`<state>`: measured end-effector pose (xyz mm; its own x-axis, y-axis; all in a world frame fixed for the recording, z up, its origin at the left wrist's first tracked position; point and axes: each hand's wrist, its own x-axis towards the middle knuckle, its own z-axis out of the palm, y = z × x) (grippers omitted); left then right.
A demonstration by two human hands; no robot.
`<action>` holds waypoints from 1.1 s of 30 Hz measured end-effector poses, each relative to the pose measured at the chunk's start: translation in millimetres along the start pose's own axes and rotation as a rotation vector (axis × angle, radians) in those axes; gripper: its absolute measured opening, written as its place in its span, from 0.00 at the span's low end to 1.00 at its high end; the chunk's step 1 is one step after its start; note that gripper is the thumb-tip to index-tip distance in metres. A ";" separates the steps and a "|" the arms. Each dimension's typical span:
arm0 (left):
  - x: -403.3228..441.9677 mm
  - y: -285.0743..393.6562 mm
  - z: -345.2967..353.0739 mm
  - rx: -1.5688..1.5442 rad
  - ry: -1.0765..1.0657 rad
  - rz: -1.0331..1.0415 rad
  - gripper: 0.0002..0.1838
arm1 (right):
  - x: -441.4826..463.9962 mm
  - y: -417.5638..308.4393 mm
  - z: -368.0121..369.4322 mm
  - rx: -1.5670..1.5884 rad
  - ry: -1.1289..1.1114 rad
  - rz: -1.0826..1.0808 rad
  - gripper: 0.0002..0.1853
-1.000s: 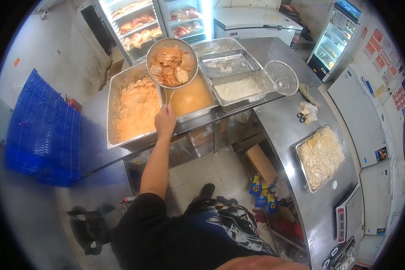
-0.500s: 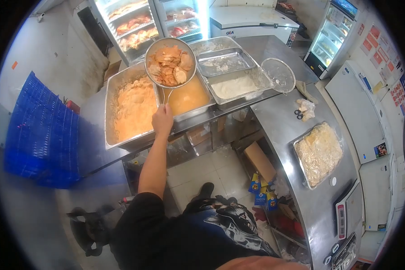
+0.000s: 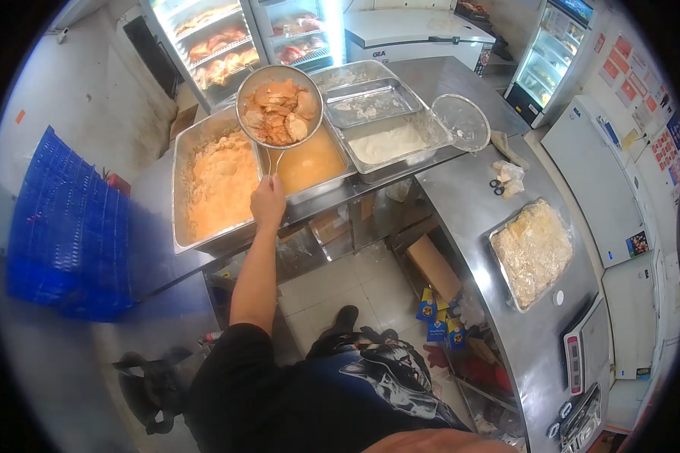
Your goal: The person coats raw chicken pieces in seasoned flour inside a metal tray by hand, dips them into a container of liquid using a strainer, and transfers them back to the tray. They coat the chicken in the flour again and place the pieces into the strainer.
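Note:
My left hand (image 3: 268, 202) is closed round the wire handle of a round mesh strainer (image 3: 273, 149). Orange-coated meat pieces (image 3: 282, 111) lie in its bowl. The strainer is over the back of a metal pan of orange-brown liquid (image 3: 310, 160). Just left of it, a deep metal pan holds clumpy orange breading powder (image 3: 221, 189). Part of my right arm (image 3: 431, 441) shows at the bottom edge; the hand itself is out of frame.
Right of the liquid are a pan of white flour (image 3: 389, 145), a shallow metal tray (image 3: 374, 103) and another strainer (image 3: 461, 123). A plastic-covered tray (image 3: 533, 253), scissors (image 3: 496, 186) and a scale (image 3: 584, 343) occupy the right counter. Blue crates (image 3: 68, 226) stand left.
The camera view has shifted slightly. My left hand still holds the loaded strainer in nearly the same place over the pans; the meat pieces stay in it.

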<state>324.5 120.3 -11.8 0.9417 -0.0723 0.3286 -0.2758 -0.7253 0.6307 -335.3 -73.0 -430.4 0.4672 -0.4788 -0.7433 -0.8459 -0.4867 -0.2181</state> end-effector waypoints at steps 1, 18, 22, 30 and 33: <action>-0.2 0.5 -0.8 0.003 -0.003 -0.010 0.22 | -8.8 -9.8 -6.6 -0.008 0.010 0.023 0.35; 1.9 -2.4 1.2 -0.031 0.001 0.004 0.25 | -74.3 -33.6 -3.9 -0.039 0.036 0.132 0.23; 1.3 1.1 -3.5 -0.111 0.007 0.001 0.24 | -127.5 -45.6 9.6 -0.020 -0.004 0.193 0.21; 1.2 15.0 -19.0 -0.613 -0.255 -0.275 0.20 | -94.7 -39.0 42.7 -0.023 -0.054 0.192 0.23; -15.4 44.3 -34.8 -0.915 -0.351 -0.434 0.16 | -28.0 14.7 116.2 0.003 -0.054 0.153 0.25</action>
<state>291.1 113.1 35.6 0.9565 -0.2304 -0.1790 0.1934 0.0414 0.9803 -390.7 18.2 -486.3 0.3184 -0.5071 -0.8009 -0.9069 -0.4090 -0.1016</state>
